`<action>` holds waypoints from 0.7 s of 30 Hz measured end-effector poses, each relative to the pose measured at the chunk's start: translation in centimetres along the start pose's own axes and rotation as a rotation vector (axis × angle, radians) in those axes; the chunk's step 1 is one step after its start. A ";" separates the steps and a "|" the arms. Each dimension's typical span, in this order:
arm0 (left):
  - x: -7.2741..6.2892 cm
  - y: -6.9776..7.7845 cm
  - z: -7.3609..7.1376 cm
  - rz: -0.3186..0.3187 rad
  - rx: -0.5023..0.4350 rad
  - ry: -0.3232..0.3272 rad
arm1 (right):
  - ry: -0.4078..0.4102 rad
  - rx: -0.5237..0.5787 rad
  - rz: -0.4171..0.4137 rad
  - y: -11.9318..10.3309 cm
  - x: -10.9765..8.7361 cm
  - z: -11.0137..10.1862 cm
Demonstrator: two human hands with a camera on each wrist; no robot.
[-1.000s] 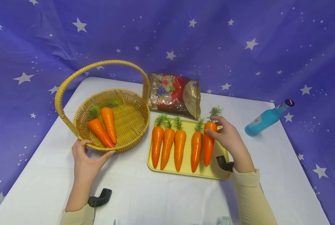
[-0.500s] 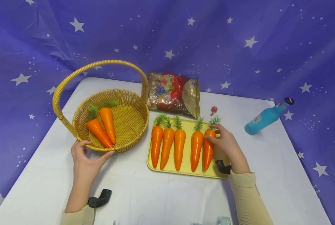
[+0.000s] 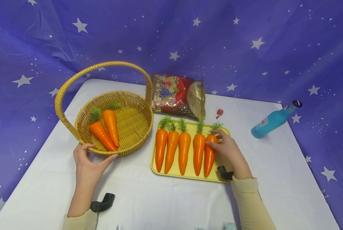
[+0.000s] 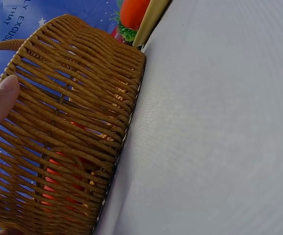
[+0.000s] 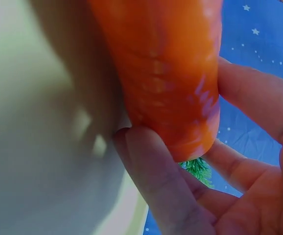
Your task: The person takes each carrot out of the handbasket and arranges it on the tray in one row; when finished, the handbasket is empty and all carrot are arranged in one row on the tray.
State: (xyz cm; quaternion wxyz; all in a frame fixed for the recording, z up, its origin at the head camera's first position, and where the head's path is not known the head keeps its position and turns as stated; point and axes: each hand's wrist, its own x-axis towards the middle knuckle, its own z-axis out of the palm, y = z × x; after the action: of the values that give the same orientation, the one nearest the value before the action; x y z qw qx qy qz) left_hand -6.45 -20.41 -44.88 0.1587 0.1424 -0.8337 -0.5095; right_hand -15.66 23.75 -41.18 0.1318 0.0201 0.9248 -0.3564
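My right hand [image 3: 228, 149] pinches a carrot [image 3: 209, 159] near its leafy top, at the right end of the row on the yellow tray [image 3: 190, 171]. In the right wrist view, thumb and fingers sit on both sides of the thick orange end of the carrot [image 5: 166, 83]. Several other carrots [image 3: 184, 153] lie side by side on the tray, tips toward me. My left hand [image 3: 88, 166] holds the near rim of a wicker basket [image 3: 132, 127] with a tall handle. Two carrots [image 3: 111, 126] lie inside it. The left wrist view shows the thumb [image 4: 7, 93] against the woven wall.
Behind the tray lies a red and gold snack bag [image 3: 177, 95]. A lollipop [image 3: 219, 112] is just past the tray's back right edge. A blue bottle [image 3: 270, 123] stands at the right. A starry purple cloth [image 3: 159, 32] hangs behind the white table [image 3: 136, 195].
My right hand has brought the carrot left and down onto the tray, close beside its neighbour, which has shifted slightly left. The lollipop has come into view. The left hand stays on the basket.
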 end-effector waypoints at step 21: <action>0.0 0.0 0.0 0.001 0.003 0.005 | 0.019 -0.039 -0.013 -0.9 -0.3 1.4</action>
State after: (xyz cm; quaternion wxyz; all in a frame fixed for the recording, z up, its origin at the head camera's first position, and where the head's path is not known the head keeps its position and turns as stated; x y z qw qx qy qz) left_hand -6.41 -20.40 -44.92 0.1609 0.1436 -0.8340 -0.5080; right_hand -15.14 22.15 -41.51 0.1211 0.0151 0.9328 -0.3391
